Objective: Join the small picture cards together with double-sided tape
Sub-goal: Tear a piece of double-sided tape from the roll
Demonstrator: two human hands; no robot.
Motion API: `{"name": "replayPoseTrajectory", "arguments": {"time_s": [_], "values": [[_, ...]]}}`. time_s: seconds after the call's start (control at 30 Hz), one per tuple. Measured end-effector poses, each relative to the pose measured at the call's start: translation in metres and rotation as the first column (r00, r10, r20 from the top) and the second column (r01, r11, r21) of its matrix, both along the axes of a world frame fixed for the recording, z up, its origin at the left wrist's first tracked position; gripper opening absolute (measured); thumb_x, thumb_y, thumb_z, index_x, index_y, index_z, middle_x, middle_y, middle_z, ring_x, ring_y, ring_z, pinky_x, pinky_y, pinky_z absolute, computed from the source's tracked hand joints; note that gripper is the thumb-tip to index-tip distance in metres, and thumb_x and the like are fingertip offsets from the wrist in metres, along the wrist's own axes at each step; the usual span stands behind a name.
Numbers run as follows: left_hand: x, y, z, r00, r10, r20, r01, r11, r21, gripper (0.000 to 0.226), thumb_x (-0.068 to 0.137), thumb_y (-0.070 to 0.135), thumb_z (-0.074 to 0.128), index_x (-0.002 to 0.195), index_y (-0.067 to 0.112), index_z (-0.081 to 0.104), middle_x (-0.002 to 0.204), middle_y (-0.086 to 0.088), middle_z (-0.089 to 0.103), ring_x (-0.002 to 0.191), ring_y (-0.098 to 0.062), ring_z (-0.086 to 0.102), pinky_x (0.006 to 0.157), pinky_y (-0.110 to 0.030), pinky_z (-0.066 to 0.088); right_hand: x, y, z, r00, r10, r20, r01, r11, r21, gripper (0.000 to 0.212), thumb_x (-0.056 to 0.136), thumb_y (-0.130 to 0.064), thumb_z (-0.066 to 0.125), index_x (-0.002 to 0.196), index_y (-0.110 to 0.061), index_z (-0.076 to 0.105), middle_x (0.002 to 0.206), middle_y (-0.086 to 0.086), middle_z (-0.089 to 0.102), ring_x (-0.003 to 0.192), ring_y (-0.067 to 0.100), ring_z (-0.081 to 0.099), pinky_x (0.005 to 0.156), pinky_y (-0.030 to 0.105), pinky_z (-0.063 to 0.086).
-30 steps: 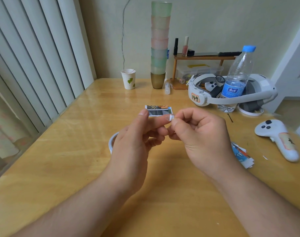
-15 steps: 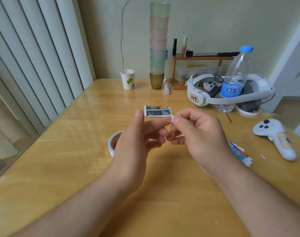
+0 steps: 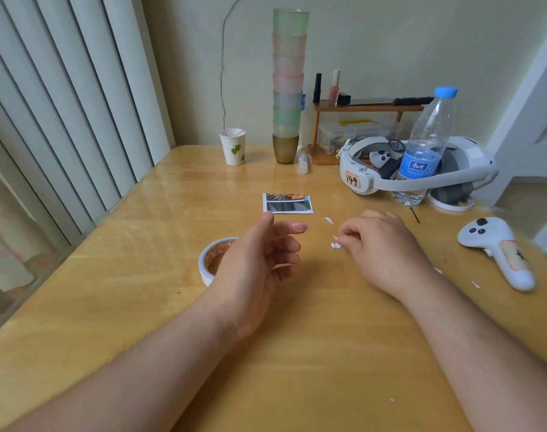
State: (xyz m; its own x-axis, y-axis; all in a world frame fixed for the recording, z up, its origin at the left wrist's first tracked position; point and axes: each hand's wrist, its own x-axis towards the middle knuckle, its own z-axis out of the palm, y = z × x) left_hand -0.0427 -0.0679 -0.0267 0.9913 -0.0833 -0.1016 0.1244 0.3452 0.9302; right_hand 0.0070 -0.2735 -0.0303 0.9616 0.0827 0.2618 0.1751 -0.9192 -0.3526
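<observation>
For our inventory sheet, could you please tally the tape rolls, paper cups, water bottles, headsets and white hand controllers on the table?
Tape roll: 1
Paper cup: 1
Water bottle: 1
Headset: 1
Hand controllers: 2, one inside the headset's band
Total: 6

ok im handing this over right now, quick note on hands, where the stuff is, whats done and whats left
Left hand: open, holding nothing, above the tape roll.
Right hand: pinches a small white paper scrap, likely tape backing.
Picture card: flat on the table, beyond the hands. Another white scrap lies near it.
Done: cannot tell whether tape is on the card.
Left: drop the scrap, join on the next card.
</observation>
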Motion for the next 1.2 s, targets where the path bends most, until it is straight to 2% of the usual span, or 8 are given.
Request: {"name": "replayPoseTrajectory", "arguments": {"time_s": [0.2, 0.4, 0.5, 0.6, 0.77, 0.93, 1.07, 1.2], "values": [[0.0, -0.012, -0.004, 0.996, -0.088, -0.004, 0.088, 0.996, 0.016, 0.049, 0.109, 0.045, 0.041, 0.104, 0.015, 0.079, 0.087, -0.005, 0.062, 0.077, -0.018, 0.056, 0.076, -0.033, 0.045, 0.004, 0.009, -0.001, 0.996, -0.09, -0.012, 0.09, 0.996, -0.015, 0.016, 0.102, -0.032, 0.059, 0.1, -0.036, 0.074, 0.091, -0.01, 0.066, 0.112, 0.023, 0.047, 0.087, 0.037, 0.037], [0.002, -0.015, -0.007, 0.993, -0.118, 0.022, 0.118, 0.993, 0.017, 0.05, 0.109, 0.047, 0.04, 0.101, 0.017, 0.08, 0.089, -0.007, 0.063, 0.08, -0.02, 0.057, 0.08, -0.034, 0.047, 0.004, 0.013, 0.001, 0.998, -0.068, 0.003, 0.068, 0.997, -0.028, 0.033, 0.103, -0.014, 0.054, 0.109, -0.039, 0.074, 0.097, -0.015, 0.07, 0.113, 0.022, 0.051, 0.092, 0.038, 0.041], [0.003, -0.016, -0.009, 0.989, -0.148, 0.029, 0.147, 0.989, 0.017, 0.051, 0.109, 0.048, 0.04, 0.101, 0.016, 0.08, 0.088, -0.007, 0.064, 0.079, -0.02, 0.058, 0.08, -0.035, 0.047, 0.004, 0.0, 0.006, 0.996, -0.074, 0.052, 0.065, 0.983, 0.17, 0.029, 0.1, -0.014, 0.059, 0.104, -0.035, 0.078, 0.099, -0.014, 0.074, 0.103, 0.016, 0.061, 0.086, 0.031, 0.049], [0.002, -0.019, -0.009, 0.981, -0.185, 0.063, 0.181, 0.982, 0.059, 0.05, 0.109, 0.047, 0.041, 0.103, 0.014, 0.079, 0.089, -0.006, 0.065, 0.079, -0.018, 0.059, 0.079, -0.033, 0.048, 0.002, -0.024, 0.025, 0.994, -0.11, -0.004, 0.105, 0.933, 0.345, 0.024, 0.098, -0.016, 0.064, 0.097, -0.036, 0.077, 0.099, -0.015, 0.071, 0.092, 0.005, 0.061, 0.075, 0.023, 0.042], [-0.005, -0.027, -0.011, 0.95, -0.261, 0.172, 0.224, 0.952, 0.211, 0.051, 0.098, 0.051, 0.045, 0.108, 0.015, 0.08, 0.093, -0.003, 0.066, 0.086, -0.019, 0.059, 0.084, -0.039, 0.048, -0.011, -0.076, 0.04, 0.958, -0.021, -0.287, 0.071, 0.984, 0.165, 0.022, 0.099, -0.021, 0.068, 0.103, -0.041, 0.075, 0.097, -0.003, 0.071, 0.086, 0.019, 0.068, 0.075, 0.037, 0.057], [-0.009, -0.033, -0.011, 0.935, -0.292, 0.199, 0.235, 0.935, 0.266, 0.051, 0.099, 0.047, 0.045, 0.113, 0.011, 0.078, 0.091, -0.002, 0.064, 0.086, -0.017, 0.058, 0.086, -0.04, 0.048, -0.02, -0.091, 0.019, 0.927, 0.039, -0.374, -0.055, 0.998, -0.032, 0.042, 0.092, -0.041, 0.074, 0.129, -0.053, 0.059, 0.112, -0.013, 0.05, 0.099, 0.003, 0.055, 0.09, 0.03, 0.047], [-0.006, -0.03, -0.013, 0.942, -0.276, 0.192, 0.232, 0.946, 0.226, 0.05, 0.1, 0.049, 0.045, 0.111, 0.013, 0.078, 0.093, -0.005, 0.064, 0.087, -0.02, 0.058, 0.085, -0.041, 0.048, -0.014, -0.095, 0.007, 0.946, 0.039, -0.32, -0.03, 0.999, 0.033, 0.029, 0.083, -0.044, 0.083, 0.104, -0.05, 0.064, 0.11, -0.014, 0.052, 0.099, 0.001, 0.057, 0.091, 0.029, 0.048], [-0.002, -0.029, -0.014, 0.947, -0.275, 0.167, 0.243, 0.952, 0.186, 0.051, 0.099, 0.05, 0.046, 0.112, 0.013, 0.078, 0.095, -0.007, 0.064, 0.088, -0.022, 0.056, 0.083, -0.039, 0.047, -0.012, -0.098, 0.007, 0.96, 0.001, -0.281, 0.045, 0.987, 0.157, 0.021, 0.08, -0.036, 0.087, 0.088, -0.036, 0.067, 0.096, -0.006, 0.062, 0.081, 0.009, 0.058, 0.066, 0.027, 0.043]]}}
